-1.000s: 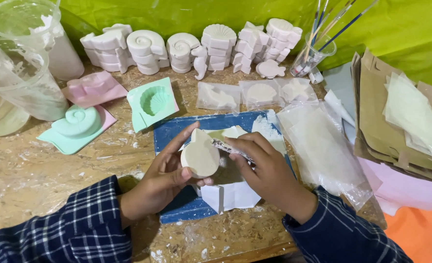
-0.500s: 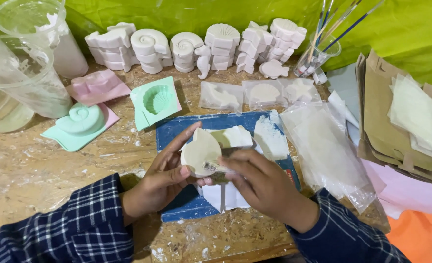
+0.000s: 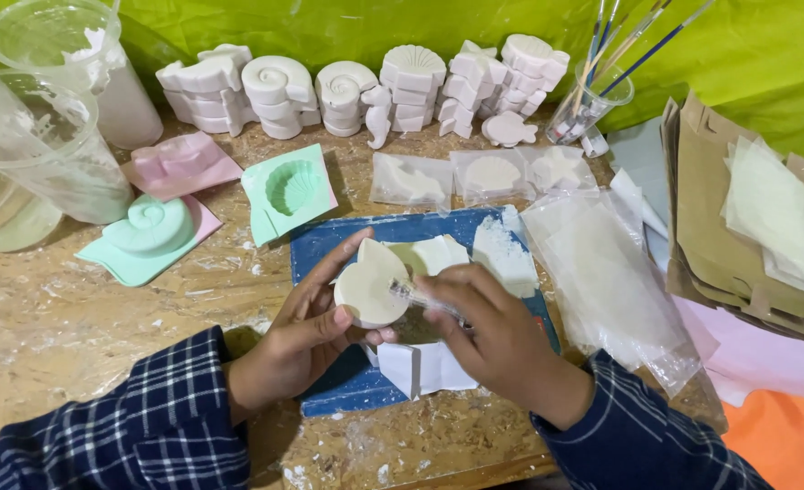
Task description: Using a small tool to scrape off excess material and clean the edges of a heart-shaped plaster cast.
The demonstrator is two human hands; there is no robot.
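Note:
My left hand [image 3: 297,345] holds a white plaster shell cast [image 3: 369,289] above a blue mat [image 3: 334,386]. My right hand [image 3: 501,340] grips a small scraping tool [image 3: 420,296] whose tip rests against the cast's right edge. White sandpaper sheets [image 3: 424,367] and plaster dust lie on the mat beneath both hands. Both sleeves are dark blue plaid.
Rows of white plaster sea-shape casts [image 3: 356,82] stand at the back. Green moulds [image 3: 288,186] [image 3: 148,231], a pink mould [image 3: 180,163] and clear plastic cups [image 3: 43,154] sit left. Bagged casts [image 3: 474,177], clear bags [image 3: 601,272], brown paper bags [image 3: 737,236] and a brush cup [image 3: 592,104] lie right.
The cast has tilted slightly in my left hand and my right hand has shifted the tool along its edge, staying over the blue mat.

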